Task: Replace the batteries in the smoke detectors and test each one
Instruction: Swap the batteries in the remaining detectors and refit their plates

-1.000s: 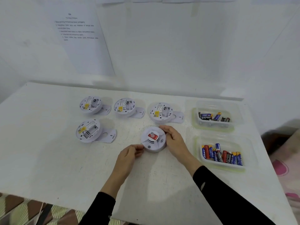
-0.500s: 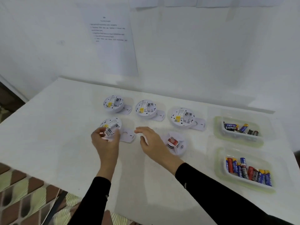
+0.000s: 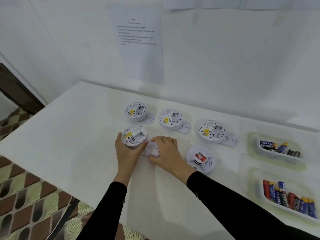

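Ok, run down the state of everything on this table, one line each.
Held detector: back up, battery bay open, gripped by left hand.
Mounting plate: under right hand, fingers curled round it.
Three back-row detectors: back up, propped on their plates.
Red-sticker detector: face up, closed.
Far tub: open, few batteries.
Near tub: open, many batteries.

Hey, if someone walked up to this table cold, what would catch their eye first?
Probably the hands in the middle: the left hand grips an open-backed smoke detector while the right hand pinches the mounting plate beside it. Next, the red-stickered detector just right of them, and the colourful batteries in the near tub at the right edge of the table.
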`<state>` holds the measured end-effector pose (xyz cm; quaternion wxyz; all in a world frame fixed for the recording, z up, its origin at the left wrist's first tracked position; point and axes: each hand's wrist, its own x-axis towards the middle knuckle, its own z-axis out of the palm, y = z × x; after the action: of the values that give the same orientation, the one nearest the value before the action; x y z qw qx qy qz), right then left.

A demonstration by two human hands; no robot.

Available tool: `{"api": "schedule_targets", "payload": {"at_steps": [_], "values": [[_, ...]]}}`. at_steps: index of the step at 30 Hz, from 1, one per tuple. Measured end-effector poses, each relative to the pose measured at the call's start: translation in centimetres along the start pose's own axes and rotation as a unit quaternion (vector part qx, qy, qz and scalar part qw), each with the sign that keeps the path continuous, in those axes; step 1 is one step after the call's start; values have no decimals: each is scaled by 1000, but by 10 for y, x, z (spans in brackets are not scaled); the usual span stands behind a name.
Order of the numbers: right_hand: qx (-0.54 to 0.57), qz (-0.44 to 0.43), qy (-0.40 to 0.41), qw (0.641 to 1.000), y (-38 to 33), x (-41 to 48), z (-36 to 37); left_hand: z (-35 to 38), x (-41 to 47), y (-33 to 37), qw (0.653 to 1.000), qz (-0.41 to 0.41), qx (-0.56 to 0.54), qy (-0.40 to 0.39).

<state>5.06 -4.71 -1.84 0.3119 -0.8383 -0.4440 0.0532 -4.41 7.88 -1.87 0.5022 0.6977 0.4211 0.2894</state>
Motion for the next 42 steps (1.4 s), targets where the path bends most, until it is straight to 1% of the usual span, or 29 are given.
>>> {"api": "schedule_targets", "payload": {"at_steps": [3,6,8,11,13,15,18,24,27,29,30,31,33,35,36,37,38,40,42], "values": [[-49,-42,50,997,5,-21,-23,12,-7,21,998,12,-53,-10],[-30,-38,81,996,23,-55,-56,35,-16,42,994,45,-90,-34],[-24,-28,101,994,36,-81,-74,51,-25,57,990,54,-109,-73],[-24,5,115,993,53,-118,-96,78,-40,77,977,84,-123,-152],[3,10,101,995,63,-142,-105,95,-54,87,968,105,-119,-195],[39,16,64,997,69,-165,-112,111,-70,96,960,119,-116,-226],[31,34,12,999,75,-195,-114,130,-92,102,946,134,-127,-265],[3,86,9,996,92,-222,-113,145,-122,102,928,119,-126,-331],[10,79,-16,997,91,-224,-117,150,-127,103,919,123,-130,-351],[15,69,-18,997,85,-220,-128,153,-129,106,918,122,-136,-353],[20,57,1,998,81,-215,-137,154,-129,108,918,119,-141,-351],[29,44,37,998,79,-208,-148,155,-129,110,919,115,-146,-348],[63,29,136,988,84,-190,-174,157,-126,114,919,105,-160,-346],[89,64,212,971,101,-166,-204,160,-123,119,917,105,-165,-349],[87,98,232,964,114,-153,-219,162,-121,122,916,109,-166,-350],[78,138,231,960,127,-142,-233,164,-120,126,914,114,-167,-352],[68,179,208,959,140,-131,-246,166,-119,129,912,119,-166,-355],[37,243,117,962,167,-113,-264,171,-117,136,908,128,-165,-364],[-32,281,13,959,190,-100,-272,176,-116,142,904,134,-165,-372]]}}
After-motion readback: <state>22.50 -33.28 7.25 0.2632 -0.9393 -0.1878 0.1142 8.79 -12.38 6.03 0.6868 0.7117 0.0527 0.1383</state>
